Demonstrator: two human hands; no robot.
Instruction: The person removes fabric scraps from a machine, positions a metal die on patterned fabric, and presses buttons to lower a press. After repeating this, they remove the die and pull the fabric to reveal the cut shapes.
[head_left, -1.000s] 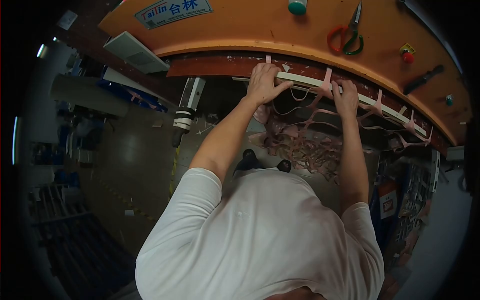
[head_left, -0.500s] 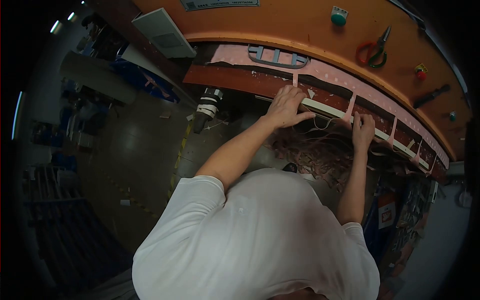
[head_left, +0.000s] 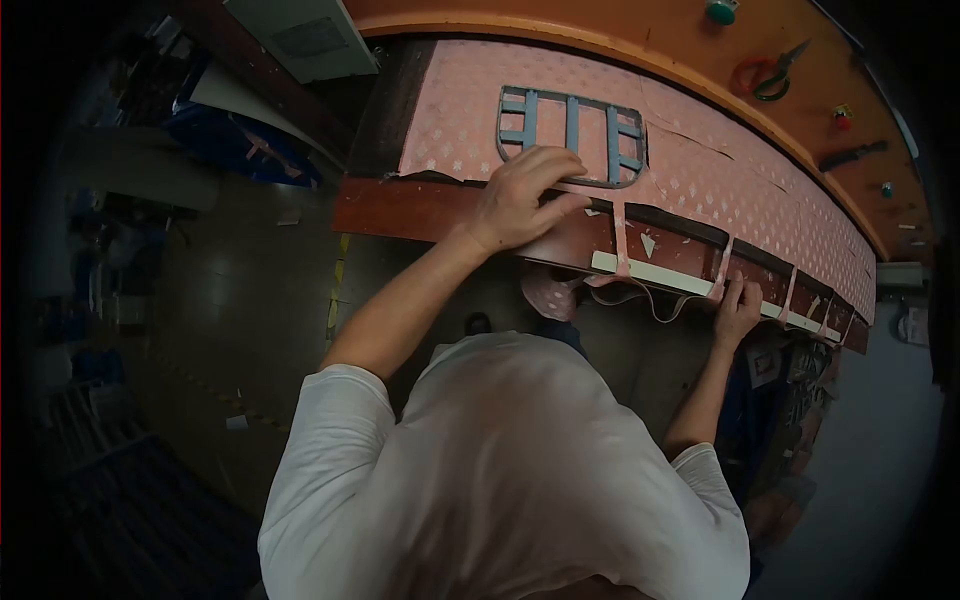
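At frame centre, the left hand (head_left: 520, 205) pressed flat on the thin, floppy-looking pink sheet (head_left: 700, 170), while the right hand (head_left: 738, 305) pinched its white-edged strip (head_left: 650, 274), probably best gripped there.

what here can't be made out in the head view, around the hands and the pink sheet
- Left hand: its palm hides what it presses on the pink sheet.
- Right hand: fingertips lie behind the white strip; grip unclear.
- Grey frame: near edge covered by the fingers.
- Scissors: small and blurred.

The person wears a plain white short-sleeved T-shirt, both forearms bare below the loose sleeves.
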